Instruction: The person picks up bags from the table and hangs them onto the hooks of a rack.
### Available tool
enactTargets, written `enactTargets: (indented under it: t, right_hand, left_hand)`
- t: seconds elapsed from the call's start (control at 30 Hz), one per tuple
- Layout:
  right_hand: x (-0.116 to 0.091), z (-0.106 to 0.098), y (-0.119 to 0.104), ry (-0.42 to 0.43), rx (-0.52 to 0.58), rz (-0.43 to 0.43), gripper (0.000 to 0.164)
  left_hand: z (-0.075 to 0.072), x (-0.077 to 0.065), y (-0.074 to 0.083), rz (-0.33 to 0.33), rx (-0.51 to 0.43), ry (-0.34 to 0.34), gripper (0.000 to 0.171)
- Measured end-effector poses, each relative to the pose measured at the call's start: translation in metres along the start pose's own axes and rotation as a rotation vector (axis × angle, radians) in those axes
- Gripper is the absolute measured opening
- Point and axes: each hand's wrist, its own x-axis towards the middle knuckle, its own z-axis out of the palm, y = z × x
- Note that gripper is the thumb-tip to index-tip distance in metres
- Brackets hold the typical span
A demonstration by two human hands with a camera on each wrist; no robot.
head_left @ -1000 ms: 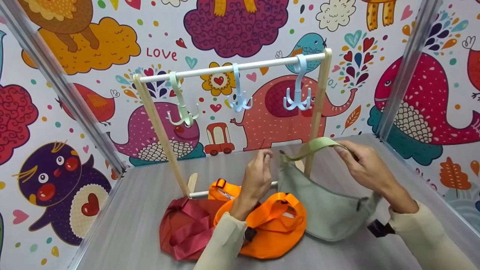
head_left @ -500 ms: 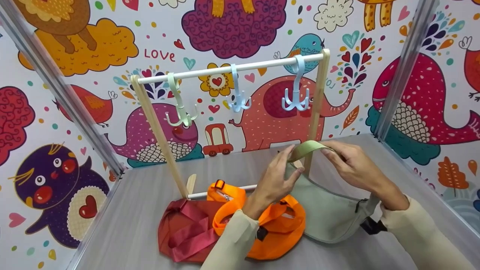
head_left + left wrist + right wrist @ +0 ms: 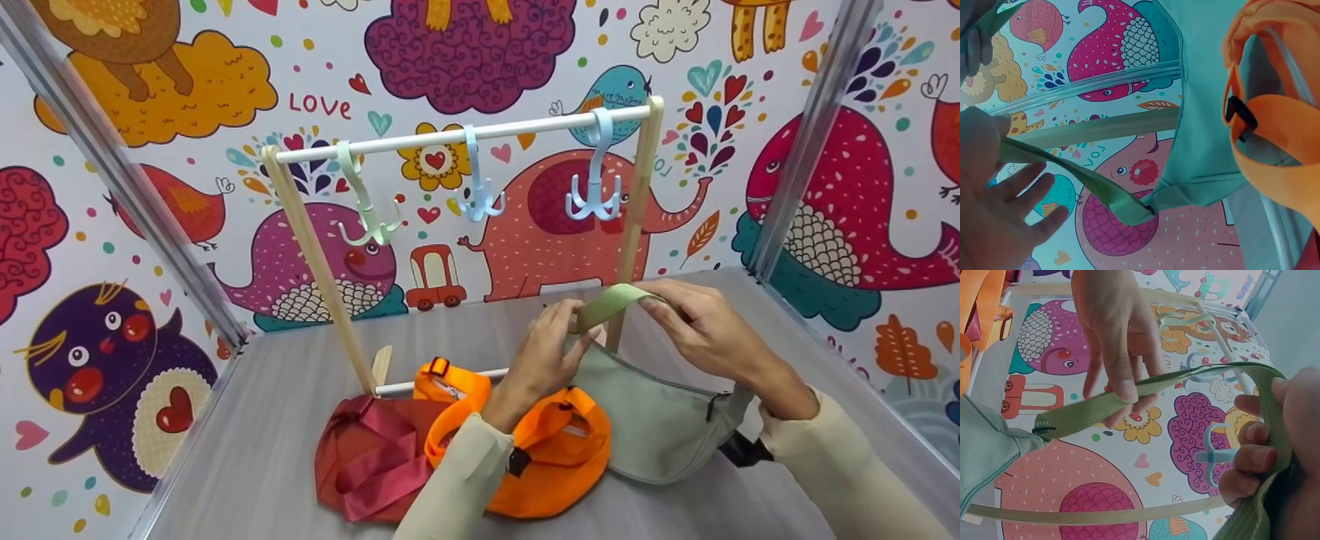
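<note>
A grey-green shoulder bag (image 3: pixel 660 416) hangs at the right of the rack, its lower edge near the table. Its light green strap (image 3: pixel 619 301) arches up between both hands. My right hand (image 3: pixel 709 330) grips the strap, fingers curled round it in the right wrist view. Closer to the bag's end of the strap, my left hand (image 3: pixel 544 356) pinches it between thumb and fingers (image 3: pixel 1126 389). An orange bag (image 3: pixel 544 480) lies below my left forearm. Left of it is a dark red bag (image 3: pixel 367 457) with its strap folded on top.
Behind the bags stands a wooden rack with a white top rail (image 3: pixel 420 140). From the rail hang a pale green hook (image 3: pixel 367 214), a light blue hook (image 3: pixel 478 195) and another blue hook (image 3: pixel 595 187). A cartoon-printed wall rises behind the grey table (image 3: pixel 247 442).
My left hand moved right and took hold of the strap near the bag's end. My right hand shifted slightly left, keeping its grip. The orange and red bags stayed in place.
</note>
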Motion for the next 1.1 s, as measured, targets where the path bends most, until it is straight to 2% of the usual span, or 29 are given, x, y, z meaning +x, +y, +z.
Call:
enactTargets:
  t: [0.23,0.63,0.87,1.1]
  right_hand:
    - [0.002,-0.003,-0.001,0.032,-0.028,0.017,0.030]
    - [0.008,-0.010,-0.001,0.115,-0.052,-0.017,0.032]
    - [0.009,-0.013,0.000,0.171,-0.079,0.067,0.024]
    - [0.011,-0.020,0.001,0.193,-0.099,0.091,0.025]
  left_hand:
    - [-0.004,0.001,-0.002,-0.012,0.017,0.023,0.024]
    - [-0.012,-0.002,-0.010,-0.001,0.080,0.094,0.024]
    - [-0.016,-0.004,-0.014,-0.017,0.072,0.071,0.018]
    - [-0.021,-0.003,-0.014,-0.006,0.102,0.039,0.016]
